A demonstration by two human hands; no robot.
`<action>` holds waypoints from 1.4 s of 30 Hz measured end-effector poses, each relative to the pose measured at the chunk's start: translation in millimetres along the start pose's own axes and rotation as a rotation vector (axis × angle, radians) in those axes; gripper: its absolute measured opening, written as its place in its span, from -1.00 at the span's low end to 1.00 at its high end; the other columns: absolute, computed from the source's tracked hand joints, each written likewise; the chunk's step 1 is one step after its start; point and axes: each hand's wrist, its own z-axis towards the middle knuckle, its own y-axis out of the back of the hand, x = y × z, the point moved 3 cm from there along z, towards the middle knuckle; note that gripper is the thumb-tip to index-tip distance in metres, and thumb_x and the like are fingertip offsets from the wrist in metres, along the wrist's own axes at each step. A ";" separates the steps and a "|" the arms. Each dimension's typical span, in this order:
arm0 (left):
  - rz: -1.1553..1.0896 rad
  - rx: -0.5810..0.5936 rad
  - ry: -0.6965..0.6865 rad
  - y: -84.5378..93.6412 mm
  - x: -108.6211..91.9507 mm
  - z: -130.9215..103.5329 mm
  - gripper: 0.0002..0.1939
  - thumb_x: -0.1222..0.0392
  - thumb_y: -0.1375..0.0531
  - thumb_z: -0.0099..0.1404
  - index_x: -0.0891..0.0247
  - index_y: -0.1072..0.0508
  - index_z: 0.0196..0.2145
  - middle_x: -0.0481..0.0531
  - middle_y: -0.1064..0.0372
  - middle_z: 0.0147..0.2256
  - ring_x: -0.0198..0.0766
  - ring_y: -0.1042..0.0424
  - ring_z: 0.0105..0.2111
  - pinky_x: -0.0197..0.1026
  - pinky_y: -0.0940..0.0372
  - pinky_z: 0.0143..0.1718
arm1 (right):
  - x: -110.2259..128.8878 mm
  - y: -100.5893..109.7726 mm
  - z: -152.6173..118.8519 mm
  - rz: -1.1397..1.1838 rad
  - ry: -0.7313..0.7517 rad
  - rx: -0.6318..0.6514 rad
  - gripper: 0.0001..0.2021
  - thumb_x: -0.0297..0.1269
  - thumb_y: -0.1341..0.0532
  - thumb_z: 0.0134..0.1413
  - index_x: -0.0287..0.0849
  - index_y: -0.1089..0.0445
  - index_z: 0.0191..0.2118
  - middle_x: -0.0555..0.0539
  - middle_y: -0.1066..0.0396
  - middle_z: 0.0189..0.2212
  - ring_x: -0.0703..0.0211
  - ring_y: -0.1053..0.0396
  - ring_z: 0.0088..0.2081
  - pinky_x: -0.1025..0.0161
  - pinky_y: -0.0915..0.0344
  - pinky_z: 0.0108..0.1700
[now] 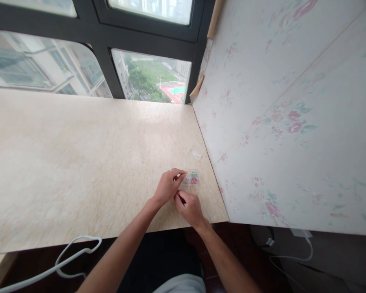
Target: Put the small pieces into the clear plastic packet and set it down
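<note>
A small clear box with little coloured rings or bands, green, pink and white, sorted in sections lies on the pale stone ledge near the wall. My left hand reaches over the box's left side, thumb and forefinger pinched beside a bit of yellow. Just nearer to me, my right hand is closed, its fingertips pressed together under the left palm. Whatever either pinch holds is too small or hidden to make out. A crumpled piece of clear plastic rests beyond the box.
Floral wallpaper covers the wall close on the right. Dark window frames stand at the back of the stone ledge. A white cable loops at the front left edge, and a thin cord hangs below right.
</note>
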 end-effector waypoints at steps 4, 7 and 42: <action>-0.085 -0.166 0.170 29.4 22.2 -26.0 -0.76 0.07 -0.10 0.32 0.26 -0.48 -0.28 0.05 -0.47 -0.30 -0.29 -0.38 -0.41 -0.25 -0.28 -0.36 | 3.0 2.2 0.4 0.028 -0.009 0.022 -0.75 -0.24 -0.07 0.26 -0.19 -0.45 -0.32 -0.01 -0.43 -0.51 0.27 -0.35 -0.50 0.35 -0.14 -0.42; -0.097 -0.230 0.267 53.1 30.6 -45.6 -0.71 0.00 -0.07 0.33 0.27 -0.44 -0.32 0.01 -0.41 -0.41 -0.29 -0.35 -0.44 -0.26 -0.24 -0.39 | 3.7 2.5 0.9 0.039 -0.017 0.018 -0.75 -0.22 -0.08 0.26 -0.19 -0.46 -0.33 0.00 -0.41 -0.53 0.28 -0.33 -0.51 0.35 -0.15 -0.43; -0.077 -0.293 0.088 89.4 41.8 -76.8 -0.74 0.07 -0.08 0.32 0.29 -0.41 -0.40 0.07 -0.39 -0.35 -0.27 -0.37 -0.38 -0.23 -0.26 -0.37 | -1.9 1.1 1.9 0.078 -0.052 -0.145 -0.65 -0.08 -0.08 0.24 -0.23 -0.47 -0.34 0.07 -0.21 -0.71 0.26 -0.19 -0.67 0.35 -0.14 -0.59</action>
